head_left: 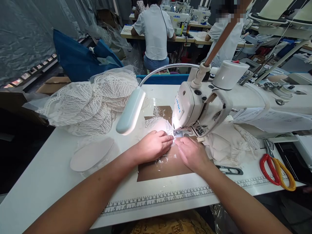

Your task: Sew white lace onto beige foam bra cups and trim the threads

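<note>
Under the sewing machine [186, 104], a white lace-edged fabric piece [161, 124] lies at the needle area in bright lamp light. My left hand [154, 147] is closed, its fingertips pressed on the near edge of that piece. Close by on the right, my right hand [191, 152] pinches the same edge just in front of the presser foot. The two hands almost touch at their fingertips. Beneath them is a brown sheet [156, 170] covered with shiny clear tape. My fingers hide much of the fabric edge.
A lace pile [97, 97] and pale oval pads [94, 154] lie left. The lamp [131, 110] hangs above the table. At right are fabric pieces [229, 143], a dark thread snipper [229, 170] and scissors [278, 169]. A printed ruler [161, 200] follows the front edge. Two people sit ahead.
</note>
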`<action>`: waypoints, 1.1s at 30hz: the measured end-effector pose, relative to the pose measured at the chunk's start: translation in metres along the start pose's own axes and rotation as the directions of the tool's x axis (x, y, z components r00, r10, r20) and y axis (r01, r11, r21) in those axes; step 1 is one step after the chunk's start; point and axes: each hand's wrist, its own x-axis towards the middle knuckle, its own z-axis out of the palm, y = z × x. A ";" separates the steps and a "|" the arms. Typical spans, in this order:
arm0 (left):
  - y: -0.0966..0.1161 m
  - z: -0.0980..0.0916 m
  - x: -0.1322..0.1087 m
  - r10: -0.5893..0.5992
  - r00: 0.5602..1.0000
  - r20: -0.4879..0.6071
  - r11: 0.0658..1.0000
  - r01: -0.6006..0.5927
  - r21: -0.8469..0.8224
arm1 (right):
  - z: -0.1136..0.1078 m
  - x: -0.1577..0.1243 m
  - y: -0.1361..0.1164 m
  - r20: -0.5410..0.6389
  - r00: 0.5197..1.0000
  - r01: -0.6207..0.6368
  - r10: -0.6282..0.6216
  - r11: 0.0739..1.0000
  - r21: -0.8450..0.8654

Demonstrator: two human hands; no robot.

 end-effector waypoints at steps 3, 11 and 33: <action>0.000 0.001 0.001 -0.027 0.999 -0.036 0.999 0.026 -0.032 | 0.000 0.000 0.000 -0.004 1.000 0.002 -0.003 1.000 -0.008; -0.005 0.004 0.004 -0.096 0.995 -0.034 0.995 0.095 -0.026 | 0.004 0.002 0.001 -0.015 1.000 -0.007 0.007 1.000 -0.024; -0.014 0.007 0.000 -0.406 0.908 -0.106 0.911 0.411 0.029 | 0.000 0.001 0.005 -0.005 1.000 -0.022 0.023 0.987 0.160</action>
